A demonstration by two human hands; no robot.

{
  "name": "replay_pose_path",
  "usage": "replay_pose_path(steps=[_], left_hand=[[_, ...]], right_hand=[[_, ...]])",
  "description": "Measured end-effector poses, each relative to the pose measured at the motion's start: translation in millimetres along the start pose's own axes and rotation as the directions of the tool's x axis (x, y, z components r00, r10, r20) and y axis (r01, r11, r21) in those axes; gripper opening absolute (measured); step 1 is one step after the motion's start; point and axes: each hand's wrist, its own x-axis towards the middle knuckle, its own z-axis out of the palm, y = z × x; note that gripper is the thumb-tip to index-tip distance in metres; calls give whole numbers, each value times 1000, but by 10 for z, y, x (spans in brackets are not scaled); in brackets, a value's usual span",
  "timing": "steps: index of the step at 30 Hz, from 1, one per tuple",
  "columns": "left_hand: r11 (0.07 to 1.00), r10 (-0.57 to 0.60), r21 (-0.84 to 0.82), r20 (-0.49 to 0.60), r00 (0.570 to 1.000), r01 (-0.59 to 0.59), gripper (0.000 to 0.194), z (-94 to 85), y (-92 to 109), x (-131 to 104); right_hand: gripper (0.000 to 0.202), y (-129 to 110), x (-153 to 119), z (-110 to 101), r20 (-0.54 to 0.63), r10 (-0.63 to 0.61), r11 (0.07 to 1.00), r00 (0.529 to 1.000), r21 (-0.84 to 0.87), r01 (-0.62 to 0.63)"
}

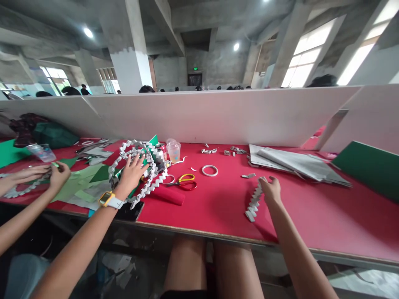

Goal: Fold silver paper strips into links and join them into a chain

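Note:
My left hand (132, 172), fingers spread, rests on a looped chain of folded grey-white paper (146, 189) at the left of the red table (218, 207). A yellow watch is on that wrist. On the right, my right hand (270, 189) pinches the upper end of a short zigzag strip of folded paper (254, 203), which slants down toward the table's front edge. Between the hands lie scissors with yellow and red handles (187, 182) and a white ring (210, 170). Small folded paper pieces (233, 151) sit farther back.
A co-worker's hands (56, 174) hold a paper chain at far left. A plastic cup (173, 150), a red roll (166, 195) and a phone (132, 211) are near my left hand. Stacked grey sheets (289, 164) and a green board (370, 170) lie right, before a white partition (202, 118).

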Motion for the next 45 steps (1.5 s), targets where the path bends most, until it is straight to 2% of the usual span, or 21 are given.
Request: replay_pose_path(steps=[3, 5, 7, 10, 12, 13, 14, 17, 20, 21, 23, 24, 26, 28, 30, 32, 34, 37, 39, 42, 45], left_hand=[[997, 54, 47, 12, 998, -54, 39, 19, 14, 162], [997, 55, 57, -6, 998, -55, 34, -47, -8, 212], [997, -6, 73, -54, 999, 10, 33, -173, -52, 227], [989, -111, 86, -143, 984, 124, 36, -444, -81, 249], [987, -126, 75, -215, 969, 145, 39, -660, -37, 284], [988, -122, 63, -256, 959, 143, 39, -775, 5, 307], [989, -118, 44, -299, 947, 138, 38, -892, 58, 332], [990, -137, -30, -446, 885, 138, 32, -1241, 238, 413], [985, -173, -107, -551, 816, 136, 30, -1544, 393, 498], [984, -177, -125, -568, 804, 128, 30, -1626, 437, 524], [985, -164, -138, -583, 796, 102, 29, -1759, 525, 563], [988, -148, -130, -585, 797, 88, 28, -1808, 577, 572], [993, -107, -98, -590, 800, 60, 28, -1873, 711, 564], [998, -62, -57, -606, 793, 34, 28, -1907, 884, 525], [1000, -17, -30, -622, 783, -3, 29, -1922, 1072, 469], [998, 24, -26, -609, 793, -51, 30, -1920, 1228, 410], [996, 37, -46, -561, 827, -77, 36, -1879, 1326, 351], [992, 18, -99, -463, 886, -72, 49, -1681, 1392, 228], [980, 11, -178, -395, 918, -88, 52, -1450, 1426, 108], [930, -39, -364, -235, 971, -51, 48, -1018, 1479, -110], [862, -20, -505, 36, 999, 35, 52, -576, 1496, -308]], right_hand=[[67, -18, -106, -18, -18, -25, 995, 1000, -98, 23], [62, -60, -252, -27, 8, -155, 975, 988, -159, 154], [50, -157, -470, -8, 126, -325, 924, 937, -170, 343], [44, -437, -976, 153, 448, -476, 848, 757, 6, 529], [65, -688, -1368, 378, 611, -561, 761, 558, 117, 638], [80, -815, -1545, 521, 643, -589, 721, 489, 147, 677], [89, -935, -1696, 675, 663, -601, 696, 446, 159, 700], [104, -1202, -1950, 1116, 715, -559, 731, 419, 186, 657], [84, -1307, -1974, 1365, 734, -610, 762, 297, 442, 473], [77, -1316, -1956, 1387, 709, -639, 756, 300, 505, 417], [74, -1322, -1904, 1338, 627, -673, 739, 392, 563, 369], [78, -1324, -1878, 1271, 581, -681, 731, 445, 572, 372], [93, -1328, -1843, 1075, 514, -707, 703, 486, 583, 407], [99, -1321, -1848, 840, 515, -749, 662, 416, 584, 470], [79, -1287, -1874, 619, 555, -741, 664, 379, 519, 538], [44, -1222, -1864, 435, 556, -698, 702, 451, 407, 584], [22, -1134, -1767, 279, 469, -657, 749, 590, 323, 578], [28, -1005, -1462, 51, 319, -563, 819, 762, 333, 466], [32, -944, -1223, -111, 291, -488, 847, 823, 386, 365], [33, -894, -909, -373, 300, -414, 828, 859, 517, 218], [29, -869, -656, -636, 271, -362, 768, 892, 629, 120]])
